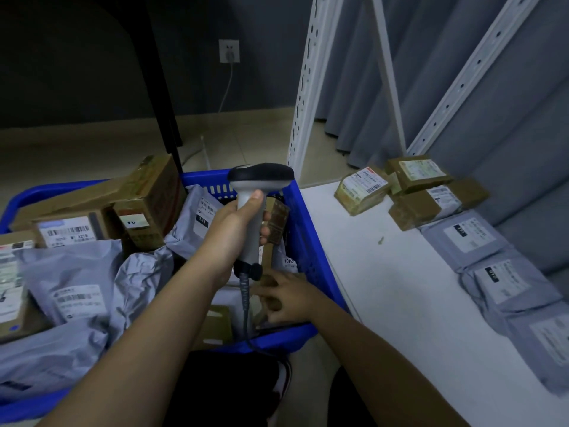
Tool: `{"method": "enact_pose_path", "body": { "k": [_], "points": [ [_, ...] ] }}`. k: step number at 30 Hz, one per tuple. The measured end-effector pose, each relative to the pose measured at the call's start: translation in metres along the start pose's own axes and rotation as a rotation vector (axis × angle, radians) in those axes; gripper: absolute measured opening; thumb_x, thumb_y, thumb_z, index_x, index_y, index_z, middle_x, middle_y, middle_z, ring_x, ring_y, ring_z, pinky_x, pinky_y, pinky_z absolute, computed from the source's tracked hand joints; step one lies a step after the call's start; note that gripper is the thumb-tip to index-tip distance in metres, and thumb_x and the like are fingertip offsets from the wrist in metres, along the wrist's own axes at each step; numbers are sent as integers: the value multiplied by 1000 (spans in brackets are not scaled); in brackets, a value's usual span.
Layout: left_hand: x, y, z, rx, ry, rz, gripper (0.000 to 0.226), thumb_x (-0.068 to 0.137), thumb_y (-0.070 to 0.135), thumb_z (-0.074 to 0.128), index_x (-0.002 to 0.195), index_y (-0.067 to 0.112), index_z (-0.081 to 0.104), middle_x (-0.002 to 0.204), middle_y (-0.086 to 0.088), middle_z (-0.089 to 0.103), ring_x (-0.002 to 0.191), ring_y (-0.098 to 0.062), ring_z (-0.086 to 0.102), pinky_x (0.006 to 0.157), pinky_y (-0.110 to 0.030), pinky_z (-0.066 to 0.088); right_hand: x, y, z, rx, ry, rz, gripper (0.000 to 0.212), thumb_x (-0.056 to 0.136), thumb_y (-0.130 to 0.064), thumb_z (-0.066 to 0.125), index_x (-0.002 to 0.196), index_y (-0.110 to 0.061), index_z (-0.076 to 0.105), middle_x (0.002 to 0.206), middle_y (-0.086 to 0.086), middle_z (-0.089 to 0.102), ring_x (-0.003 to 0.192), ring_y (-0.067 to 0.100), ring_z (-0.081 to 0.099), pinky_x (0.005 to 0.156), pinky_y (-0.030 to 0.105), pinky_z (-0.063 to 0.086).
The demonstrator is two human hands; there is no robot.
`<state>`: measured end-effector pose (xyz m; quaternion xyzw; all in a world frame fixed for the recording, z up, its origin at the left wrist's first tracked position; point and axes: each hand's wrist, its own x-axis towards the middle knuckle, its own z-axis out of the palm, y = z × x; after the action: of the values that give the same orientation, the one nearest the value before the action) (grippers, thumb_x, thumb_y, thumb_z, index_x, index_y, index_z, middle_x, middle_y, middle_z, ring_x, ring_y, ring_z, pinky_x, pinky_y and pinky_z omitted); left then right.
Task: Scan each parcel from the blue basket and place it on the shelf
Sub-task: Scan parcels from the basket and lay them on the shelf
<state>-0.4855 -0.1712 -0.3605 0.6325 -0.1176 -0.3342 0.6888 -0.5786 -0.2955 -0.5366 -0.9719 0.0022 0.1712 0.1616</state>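
The blue basket [303,229] holds brown boxes [147,201] and grey mailer bags [77,291], piled to its rim. My left hand [237,223] grips the scanner [255,208] upright over the basket. My right hand [286,298] reaches into the near right corner, fingers loosely spread on a brown parcel [271,300]. On the white shelf [385,288] to the right lie three boxes and a row of grey bags.
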Motion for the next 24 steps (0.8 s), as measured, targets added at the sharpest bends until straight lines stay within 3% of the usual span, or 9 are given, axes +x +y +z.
{"method": "enact_pose_path", "body": {
  "k": [3, 5, 7, 11, 13, 16, 19, 24],
  "points": [
    [0, -1, -1, -10, 18, -12, 26, 97, 36, 47, 100, 13, 58, 82, -2, 60, 66, -14, 55, 67, -29, 46, 2, 3, 3, -38, -116, 42, 74, 81, -41, 69, 146, -35, 34, 161, 5, 0, 143, 36, 13, 107, 56, 29],
    [1, -2, 0, -19, 11, -17, 28, 97, 37, 48, 99, 11, 59, 79, -1, 60, 65, -13, 55, 67, -30, 46, 6, 0, 1, -39, -93, 58, 69, 83, -32, 69, 144, -34, 35, 160, 6, 7, 139, 39, 21, 102, 58, 36],
    [0, -2, 2, -16, -8, -3, 30, 97, 37, 47, 98, 9, 58, 76, -1, 59, 65, -13, 55, 68, -30, 47, 4, -5, -12, 123, -11, 72, 66, 82, -32, 69, 140, -31, 38, 150, 8, 29, 130, 37, 36, 96, 52, 44],
    [0, -2, 2, -43, -21, 15, 32, 96, 40, 48, 97, 10, 59, 72, 0, 59, 63, -12, 56, 65, -29, 46, -29, -11, -76, 637, 299, 195, 60, 76, -38, 76, 126, -40, 44, 128, -5, 53, 112, 15, 56, 92, 39, 51],
    [0, -1, 2, -85, -51, 6, 31, 96, 40, 48, 94, 11, 59, 71, 1, 60, 62, -13, 56, 64, -29, 45, -54, -15, -108, 916, 546, 259, 46, 80, -29, 76, 114, -38, 46, 110, -13, 60, 99, 8, 61, 79, 25, 55],
    [1, -3, 3, -109, -55, 9, 32, 96, 39, 49, 95, 8, 57, 70, -1, 59, 59, -15, 55, 62, -32, 46, -87, -16, -128, 1288, 769, 368, 38, 87, -22, 69, 113, -27, 41, 111, -6, 62, 95, 6, 62, 60, 10, 50],
    [0, -3, 8, -113, -58, 5, 43, 94, 41, 53, 111, 2, 56, 81, -6, 63, 69, -18, 61, 66, -35, 50, -114, -19, -128, 1536, 845, 459, 48, 87, -29, 68, 127, -25, 40, 115, 2, 66, 97, 17, 68, 64, 22, 57],
    [-8, -3, 21, -55, -72, -37, 37, 95, 44, 51, 121, 17, 56, 104, -5, 67, 89, -18, 64, 67, -31, 48, -133, -21, -133, 1659, 941, 417, 52, 92, -34, 61, 138, -32, 36, 116, 2, 69, 102, 22, 69, 80, 38, 58]
  ]
}}
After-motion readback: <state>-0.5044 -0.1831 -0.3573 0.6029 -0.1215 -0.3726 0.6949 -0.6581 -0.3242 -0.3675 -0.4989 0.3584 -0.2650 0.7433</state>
